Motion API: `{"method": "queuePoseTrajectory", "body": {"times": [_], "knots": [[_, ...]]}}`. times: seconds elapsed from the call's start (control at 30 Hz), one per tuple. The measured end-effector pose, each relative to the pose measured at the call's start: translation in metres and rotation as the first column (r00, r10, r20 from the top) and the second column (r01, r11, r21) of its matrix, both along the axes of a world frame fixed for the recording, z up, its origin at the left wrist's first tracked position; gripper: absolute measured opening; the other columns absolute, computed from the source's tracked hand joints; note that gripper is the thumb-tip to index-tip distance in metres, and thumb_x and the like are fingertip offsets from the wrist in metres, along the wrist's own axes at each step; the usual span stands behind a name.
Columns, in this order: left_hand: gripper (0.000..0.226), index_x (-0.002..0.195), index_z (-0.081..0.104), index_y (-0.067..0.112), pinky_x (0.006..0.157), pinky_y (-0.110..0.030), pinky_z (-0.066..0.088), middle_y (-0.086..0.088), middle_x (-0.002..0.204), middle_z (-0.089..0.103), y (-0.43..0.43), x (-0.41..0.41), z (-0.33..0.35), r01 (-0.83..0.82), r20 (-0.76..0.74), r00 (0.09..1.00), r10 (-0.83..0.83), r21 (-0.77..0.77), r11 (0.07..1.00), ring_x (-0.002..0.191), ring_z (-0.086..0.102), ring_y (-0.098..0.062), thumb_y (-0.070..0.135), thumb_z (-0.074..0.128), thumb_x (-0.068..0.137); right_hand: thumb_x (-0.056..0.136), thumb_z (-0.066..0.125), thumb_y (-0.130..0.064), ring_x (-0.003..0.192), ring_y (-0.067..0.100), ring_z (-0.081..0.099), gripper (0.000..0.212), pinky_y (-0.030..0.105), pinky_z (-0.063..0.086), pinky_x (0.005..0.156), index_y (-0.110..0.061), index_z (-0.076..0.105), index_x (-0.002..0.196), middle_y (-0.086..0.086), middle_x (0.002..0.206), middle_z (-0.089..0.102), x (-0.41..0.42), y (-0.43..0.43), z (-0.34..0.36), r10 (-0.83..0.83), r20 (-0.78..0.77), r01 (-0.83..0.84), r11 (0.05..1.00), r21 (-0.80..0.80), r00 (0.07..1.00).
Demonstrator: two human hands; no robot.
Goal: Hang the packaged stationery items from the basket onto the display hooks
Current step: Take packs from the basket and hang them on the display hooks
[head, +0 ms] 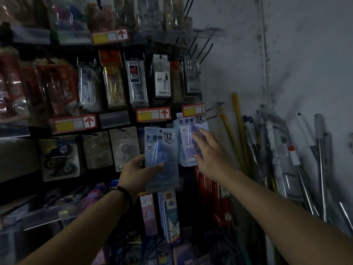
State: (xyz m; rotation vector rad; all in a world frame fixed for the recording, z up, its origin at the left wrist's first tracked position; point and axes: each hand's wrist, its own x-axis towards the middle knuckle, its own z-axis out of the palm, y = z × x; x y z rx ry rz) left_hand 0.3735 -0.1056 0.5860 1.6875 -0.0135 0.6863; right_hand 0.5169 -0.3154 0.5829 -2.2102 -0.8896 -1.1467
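While my left hand (pixel 137 169) grips the lower half of a blue packet (pixel 162 148), thumb across the front and fingers curled behind, the packet stands upright, long axis vertical and printed top uppermost. It is just to the left of a hanging stack (pixel 186 131) of the same packets. My right hand (pixel 212 152) grasps nothing: its fingers are straight and spread, laid flat on the clear front of that stack. The relation on which I judge the next move to turn is this: the stack's top sits higher than the held packet's top and to its right, partly behind an orange price label (pixel 193 110). The packet would therefore need to travel up and rightward, kept upright, for its top edge to meet the hook. That hook is hidden behind the label, and I cannot tell how far it juts out. Of the two hands the right is nearer the hook, but the left carries the load; the right appears placed to steady the stack. Two bare hooks (pixel 214 106) project just right of the label, toward the wall (pixel 286 64). The basket is not in view.
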Motion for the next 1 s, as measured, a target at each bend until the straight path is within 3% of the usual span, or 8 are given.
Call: {"method": "queuePoseTrajectory", "body": {"times": [0.1, 0.33, 0.5, 0.63, 0.73, 0.83, 0.9, 1.0], "knots": [[0.034, 0.115, 0.073, 0.019, 0.079, -0.044, 0.067, -0.005, 0.103, 0.082, 0.000, 0.000, -0.001, 0.004, -0.008, 1.000, -0.004, -0.002, 1.000, 0.087, 0.081, -0.021, 0.016, 0.086, 0.083, 0.095, 0.064, -0.034, 0.146, 0.023, 0.033, 0.086, 0.049, 0.053, 0.102, -0.039, 0.011, 0.163, -0.009, 0.164, 0.015, -0.002, -0.001, -0.001, -0.012, -0.025, 0.013, 1.000, 0.011, 1.000], [0.031, 0.114, 0.073, 0.020, 0.081, -0.044, 0.066, -0.006, 0.107, 0.081, -0.004, 0.002, 0.002, 0.008, -0.023, 1.000, -0.008, -0.001, 1.000, 0.093, 0.080, -0.025, 0.017, 0.085, 0.085, 0.095, 0.065, -0.033, 0.142, 0.024, 0.034, 0.076, 0.044, 0.051, 0.103, -0.028, 0.025, 0.160, -0.001, 0.156, 0.024, -0.003, 0.002, 0.011, -0.092, -0.050, 0.084, 0.987, -0.136, 0.995], [0.028, 0.110, 0.074, 0.020, 0.078, -0.044, 0.065, -0.008, 0.109, 0.080, -0.008, 0.000, 0.001, 0.008, -0.010, 1.000, -0.009, -0.033, 0.999, 0.096, 0.079, -0.028, 0.013, 0.084, 0.085, 0.089, 0.071, -0.017, 0.131, 0.029, 0.047, 0.056, 0.045, 0.052, 0.099, -0.022, 0.048, 0.139, 0.005, 0.145, 0.038, 0.004, 0.011, 0.015, -0.175, -0.094, 0.156, 0.970, -0.185, 0.980], [0.028, 0.111, 0.071, 0.022, 0.074, -0.040, 0.064, -0.006, 0.109, 0.078, -0.011, -0.001, 0.001, 0.022, -0.005, 1.000, -0.022, -0.034, 0.999, 0.097, 0.078, -0.027, 0.013, 0.082, 0.087, 0.094, 0.064, -0.033, 0.116, 0.022, 0.056, 0.039, 0.045, 0.055, 0.093, -0.024, 0.054, 0.130, -0.002, 0.132, 0.044, -0.003, 0.013, 0.003, 0.006, -0.077, -0.006, 1.000, 0.007, 0.997], [0.029, 0.113, 0.070, 0.024, 0.080, -0.045, 0.065, -0.006, 0.110, 0.078, -0.013, -0.001, 0.004, 0.029, -0.013, 0.999, -0.030, -0.049, 0.998, 0.097, 0.078, -0.027, 0.015, 0.081, 0.088, 0.093, 0.057, -0.052, 0.117, 0.016, 0.053, 0.050, 0.040, 0.056, 0.091, -0.026, 0.049, 0.136, -0.005, 0.133, 0.044, -0.025, 0.013, -0.010, 0.136, 0.045, -0.138, 0.989, 0.048, 0.990], [0.033, 0.117, 0.072, 0.024, 0.090, -0.054, 0.064, -0.007, 0.110, 0.079, -0.019, 0.000, 0.005, 0.049, -0.024, 0.998, -0.051, -0.061, 0.997, 0.098, 0.079, -0.028, 0.016, 0.082, 0.087, 0.088, 0.059, -0.066, 0.134, 0.016, 0.044, 0.077, 0.039, 0.054, 0.097, -0.030, 0.034, 0.152, -0.007, 0.146, 0.037, -0.046, 0.014, -0.022, 0.169, 0.041, -0.169, 0.986, 0.001, 0.985], [0.033, 0.117, 0.073, 0.022, 0.087, -0.051, 0.065, -0.007, 0.110, 0.080, -0.027, 0.000, 0.003, 0.065, -0.025, 0.998, -0.066, -0.050, 0.997, 0.098, 0.079, -0.028, 0.016, 0.084, 0.087, 0.086, 0.064, -0.066, 0.134, 0.014, 0.044, 0.089, 0.038, 0.056, 0.094, -0.030, 0.025, 0.158, -0.009, 0.148, 0.036, -0.052, 0.016, -0.028, 0.176, 0.010, -0.176, 0.984, -0.017, 0.984], [0.026, 0.113, 0.073, 0.021, 0.089, -0.049, 0.065, -0.007, 0.109, 0.080, -0.041, -0.001, -0.002, 0.105, -0.033, 0.994, -0.106, -0.032, 0.994, 0.099, 0.078, -0.027, 0.013, 0.081, 0.090, 0.086, 0.070, -0.055, 0.132, 0.015, 0.048, 0.089, 0.039, 0.058, 0.091, -0.032, 0.025, 0.160, -0.010, 0.145, 0.038, -0.053, 0.020, -0.034, 0.199, -0.014, -0.198, 0.979, 0.055, 0.980]]}}
